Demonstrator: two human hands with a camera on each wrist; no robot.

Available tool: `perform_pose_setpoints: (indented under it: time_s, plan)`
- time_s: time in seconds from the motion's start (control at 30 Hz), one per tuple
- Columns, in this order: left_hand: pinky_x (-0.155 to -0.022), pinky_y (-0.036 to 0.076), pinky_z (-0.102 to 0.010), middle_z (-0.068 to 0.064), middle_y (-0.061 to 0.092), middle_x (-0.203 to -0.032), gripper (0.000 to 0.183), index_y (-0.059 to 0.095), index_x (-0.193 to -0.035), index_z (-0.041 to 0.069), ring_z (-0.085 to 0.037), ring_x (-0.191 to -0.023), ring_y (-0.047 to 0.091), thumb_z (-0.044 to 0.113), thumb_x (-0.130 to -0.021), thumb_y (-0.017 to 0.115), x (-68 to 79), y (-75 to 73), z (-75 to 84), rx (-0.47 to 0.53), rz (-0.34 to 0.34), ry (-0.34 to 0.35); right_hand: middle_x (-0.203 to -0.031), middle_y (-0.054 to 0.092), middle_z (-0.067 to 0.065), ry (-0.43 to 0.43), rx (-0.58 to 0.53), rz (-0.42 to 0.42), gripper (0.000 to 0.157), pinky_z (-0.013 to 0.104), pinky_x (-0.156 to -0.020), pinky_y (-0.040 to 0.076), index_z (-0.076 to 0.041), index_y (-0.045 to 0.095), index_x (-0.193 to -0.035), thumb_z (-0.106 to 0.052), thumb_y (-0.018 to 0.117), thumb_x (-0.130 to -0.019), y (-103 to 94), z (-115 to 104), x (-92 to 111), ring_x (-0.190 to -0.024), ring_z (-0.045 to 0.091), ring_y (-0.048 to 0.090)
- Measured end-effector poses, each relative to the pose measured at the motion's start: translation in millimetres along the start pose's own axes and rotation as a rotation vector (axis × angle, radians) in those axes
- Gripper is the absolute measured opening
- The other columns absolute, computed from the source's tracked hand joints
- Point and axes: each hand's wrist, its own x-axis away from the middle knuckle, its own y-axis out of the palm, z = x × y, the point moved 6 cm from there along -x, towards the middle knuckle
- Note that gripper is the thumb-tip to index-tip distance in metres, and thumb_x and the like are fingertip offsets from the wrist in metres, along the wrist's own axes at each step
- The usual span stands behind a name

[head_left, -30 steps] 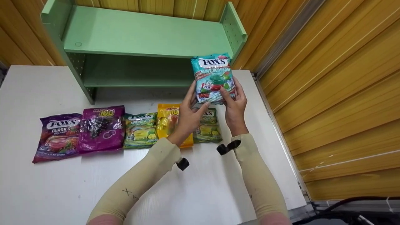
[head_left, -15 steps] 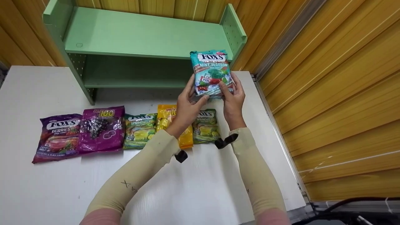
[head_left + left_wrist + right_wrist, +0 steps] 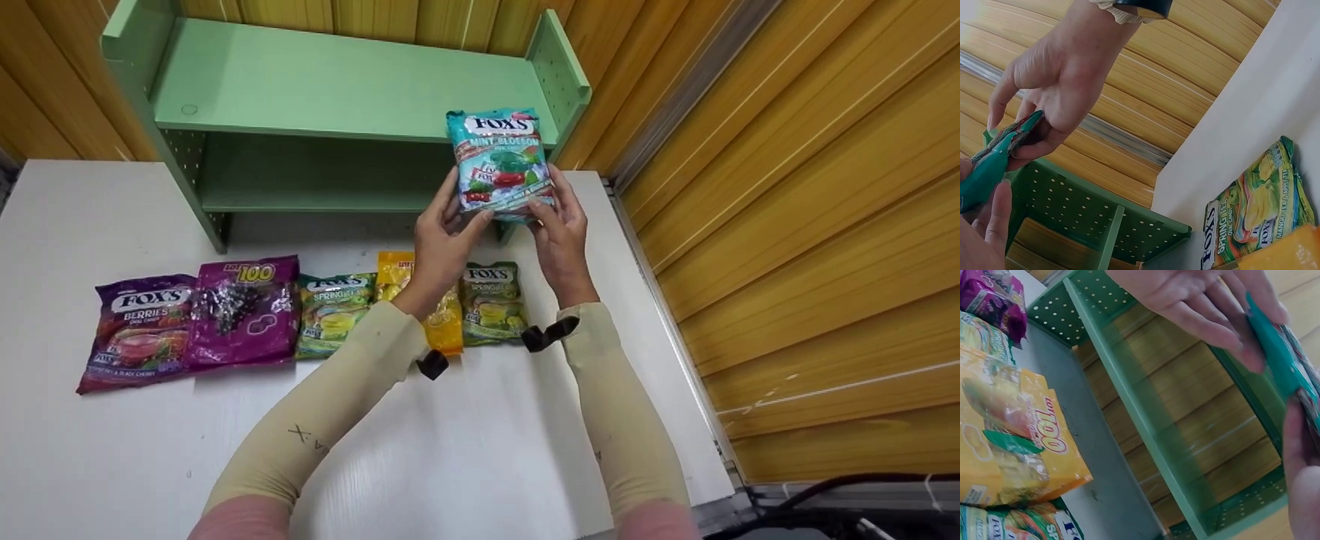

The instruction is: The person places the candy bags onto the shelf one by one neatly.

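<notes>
A teal Fox's Mint Blossom candy bag (image 3: pixel 502 161) is held up in front of the green shelf's right end, its printed face toward the head camera. My left hand (image 3: pixel 442 244) grips its lower left side, thumb along the bottom edge. On the lower right, my right hand (image 3: pixel 562 240) grips it with the thumb pressed on the front. Both wrist views show the teal bag (image 3: pixel 994 160) edge-on, with the fingers around its bottom and sides. Behind the left wrist, a yellow Lot 100 bag (image 3: pixel 444 324) is partly hidden.
The two-tier green shelf (image 3: pixel 337 79) stands at the back of the white table (image 3: pixel 450 465). A row of bags lies before it: Fox's Berries (image 3: pixel 139 330), purple Lot 100 (image 3: pixel 244 315), and two Spring Tea bags (image 3: pixel 334 315), one further right. A wood-panelled wall (image 3: pixel 810 247) borders the right side.
Both hands have raised the mint bag and carried it slightly left and toward the shelf. The Spring Tea bag on the right shows more fully. The row of bags stays put.
</notes>
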Motion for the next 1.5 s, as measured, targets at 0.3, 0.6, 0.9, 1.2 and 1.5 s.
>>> perform_pose_setpoints:
  time_s: [0.3, 0.6, 0.9, 1.2, 1.5]
  plan:
    - [-0.09, 0.056, -0.031, -0.004, 0.05, -0.147, 0.07, 0.031, -0.152, 0.018, -0.016, -0.118, 0.062, 0.019, -0.091, 0.066, -9.7, -5.6, -9.9, 0.01, 0.053, 0.016, -0.158, 0.028, 0.004, 0.055, 0.039, -0.147, 0.074, 0.029, -0.101, 0.05, -0.019, 0.022, -0.155, 0.002, 0.057, -0.093, -0.5, -4.9, -3.2, -0.134, 0.024, 0.045]
    - [-0.086, 0.057, -0.025, -0.003, 0.055, -0.142, 0.07, 0.037, -0.15, 0.019, -0.016, -0.111, 0.066, 0.023, -0.088, 0.07, -15.5, -6.4, -7.8, 0.02, 0.086, -0.005, -0.151, 0.04, 0.009, 0.045, 0.09, -0.035, 0.07, 0.028, -0.097, 0.052, -0.017, 0.032, -0.151, -0.004, 0.065, -0.09, -5.1, -3.8, -8.8, -0.126, 0.023, 0.053]
    - [-0.068, 0.056, -0.019, -0.007, 0.06, -0.136, 0.065, 0.039, -0.148, 0.014, -0.028, -0.095, 0.07, 0.017, -0.09, 0.068, -15.5, -7.3, 13.4, -0.014, 0.116, -0.048, -0.141, 0.049, 0.011, 0.034, 0.18, 0.067, 0.063, 0.027, -0.095, 0.053, -0.015, 0.041, -0.147, -0.013, 0.067, -0.09, -7.2, -3.8, -13.7, -0.12, 0.021, 0.058]
    - [-0.07, 0.059, -0.028, -0.007, 0.069, -0.121, 0.061, 0.049, -0.142, 0.014, -0.029, -0.085, 0.069, 0.025, -0.086, 0.071, -26.1, -13.1, 2.9, -0.036, 0.181, 0.0, -0.127, 0.062, 0.01, 0.011, 0.333, 0.104, 0.06, 0.029, -0.087, 0.057, -0.019, 0.044, -0.146, -0.023, 0.067, -0.091, -6.1, -3.3, -17.4, -0.101, 0.024, 0.068]
    - [-0.06, 0.057, -0.022, -0.005, 0.075, -0.097, 0.055, 0.059, -0.133, 0.012, -0.024, -0.063, 0.066, 0.034, -0.085, 0.073, -29.3, -16.1, 4.5, -0.148, 0.29, 0.063, -0.119, 0.068, 0.01, -0.003, 0.445, 0.215, 0.058, 0.028, -0.075, 0.057, -0.016, 0.048, -0.143, -0.024, 0.069, -0.09, -1.8, -7.1, -18.1, -0.078, 0.019, 0.068]
